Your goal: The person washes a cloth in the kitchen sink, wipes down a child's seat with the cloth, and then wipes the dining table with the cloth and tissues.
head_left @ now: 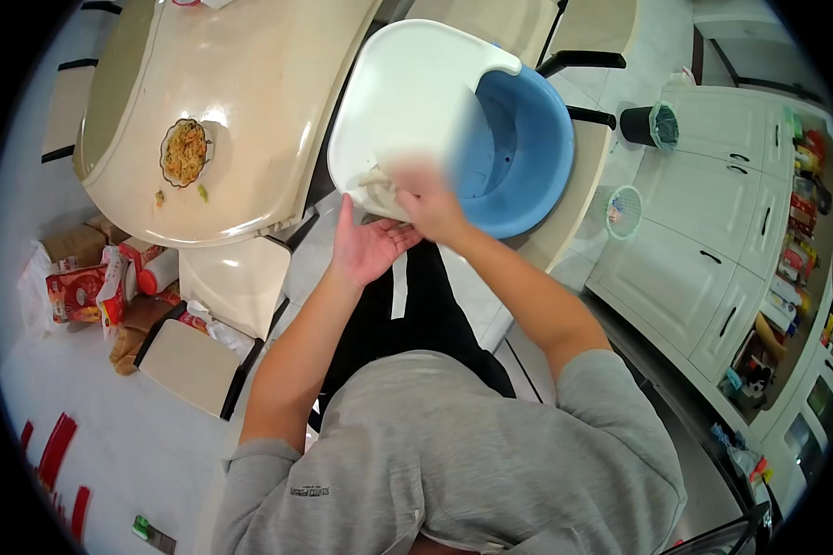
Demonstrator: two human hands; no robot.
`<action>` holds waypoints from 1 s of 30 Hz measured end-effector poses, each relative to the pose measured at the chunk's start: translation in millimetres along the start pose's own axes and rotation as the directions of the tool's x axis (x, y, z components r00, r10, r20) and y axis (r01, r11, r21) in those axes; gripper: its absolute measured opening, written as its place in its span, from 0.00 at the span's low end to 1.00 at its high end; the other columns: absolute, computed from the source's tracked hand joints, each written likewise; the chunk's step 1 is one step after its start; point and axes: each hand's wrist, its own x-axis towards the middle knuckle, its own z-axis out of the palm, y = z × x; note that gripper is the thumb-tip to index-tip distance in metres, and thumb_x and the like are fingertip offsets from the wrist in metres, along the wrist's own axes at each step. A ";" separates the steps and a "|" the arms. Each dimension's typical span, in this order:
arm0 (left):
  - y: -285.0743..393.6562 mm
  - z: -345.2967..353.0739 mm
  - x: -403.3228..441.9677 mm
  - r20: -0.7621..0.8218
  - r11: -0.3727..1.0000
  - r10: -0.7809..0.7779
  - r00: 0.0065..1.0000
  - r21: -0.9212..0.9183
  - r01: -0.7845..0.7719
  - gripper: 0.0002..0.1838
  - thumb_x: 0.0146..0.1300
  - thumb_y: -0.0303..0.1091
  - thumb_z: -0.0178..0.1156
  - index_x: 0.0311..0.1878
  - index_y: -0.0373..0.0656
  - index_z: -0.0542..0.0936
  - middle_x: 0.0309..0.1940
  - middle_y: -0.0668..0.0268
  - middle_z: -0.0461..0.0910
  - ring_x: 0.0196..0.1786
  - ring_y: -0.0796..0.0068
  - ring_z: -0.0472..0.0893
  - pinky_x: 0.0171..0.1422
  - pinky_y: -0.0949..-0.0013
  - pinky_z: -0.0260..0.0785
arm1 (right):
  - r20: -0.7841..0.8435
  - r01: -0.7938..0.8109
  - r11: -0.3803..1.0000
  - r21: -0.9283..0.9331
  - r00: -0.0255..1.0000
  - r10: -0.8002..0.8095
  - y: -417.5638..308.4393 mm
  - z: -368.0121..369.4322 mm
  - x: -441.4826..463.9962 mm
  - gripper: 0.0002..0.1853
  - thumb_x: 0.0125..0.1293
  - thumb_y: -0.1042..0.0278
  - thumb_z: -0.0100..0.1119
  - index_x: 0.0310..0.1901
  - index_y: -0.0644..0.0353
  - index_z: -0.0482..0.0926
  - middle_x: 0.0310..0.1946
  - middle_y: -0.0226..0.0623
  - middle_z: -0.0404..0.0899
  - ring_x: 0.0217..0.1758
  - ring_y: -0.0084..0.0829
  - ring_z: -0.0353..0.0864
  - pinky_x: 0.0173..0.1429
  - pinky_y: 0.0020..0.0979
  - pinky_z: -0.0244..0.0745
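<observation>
Two hands: they are close together at the near edge of the white board [393, 92], in front of the person's body.
Left hand [370, 248]: the palm is turned up, with the fingers extended and only a little bent; I see nothing in it. The thumb is at the near left corner of the board, but whether it touches, I cannot tell.
Right hand [433, 215]: it is just to the right of the left hand and a little farther away. The fingers are blurred, so I cannot tell how wide they stand or whether they hold something.
Pale piece [376, 188]: it is at the near edge of the white board, just left of the blurred fingers. Its material is not clear.
White board: it is just beside the desk [250, 83] and covers the left part of the blue basin [548, 153].
Desk on the left: it carries a glass bowl [185, 153] with orange food; a few small scraps [160, 198] lie near it.
Risk of falling: the pale piece is so near to the edge that, in my judgement, a quick push of the right hand could send it to the floor.
Risk of tilting: if a hand presses hard on the near corner, the board might tip or slide on the basin, because its support is hidden.
</observation>
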 end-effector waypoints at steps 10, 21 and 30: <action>3.5 2.1 -3.0 0.013 1.000 -0.014 1.000 0.024 0.013 0.57 0.69 0.75 0.40 0.74 0.21 0.53 0.72 0.39 0.58 0.76 0.41 0.60 0.80 0.45 0.53 | 0.090 0.277 0.819 -0.503 0.959 -0.269 62.2 12.3 39.8 0.19 0.63 0.64 0.64 0.55 0.59 0.80 0.50 0.43 0.80 0.54 0.43 0.78 0.64 0.43 0.69; 5.4 -14.5 5.9 0.339 0.994 -0.010 0.941 0.104 -0.027 0.43 0.73 0.73 0.29 0.74 0.46 0.65 0.65 0.60 0.74 0.64 0.58 0.76 0.65 0.53 0.71 | 0.149 0.055 0.857 -0.512 0.988 0.026 33.9 63.0 -18.6 0.23 0.66 0.58 0.61 0.60 0.59 0.78 0.60 0.47 0.77 0.65 0.46 0.73 0.70 0.48 0.65; -3.9 4.3 -5.8 -0.072 0.991 0.003 0.997 0.137 0.006 0.55 0.70 0.77 0.29 0.70 0.25 0.63 0.62 0.50 0.73 0.65 0.54 0.74 0.71 0.50 0.65 | 0.506 0.139 0.849 -0.509 0.846 0.165 28.4 8.3 13.8 0.22 0.69 0.59 0.58 0.61 0.58 0.78 0.60 0.46 0.77 0.64 0.44 0.75 0.69 0.44 0.68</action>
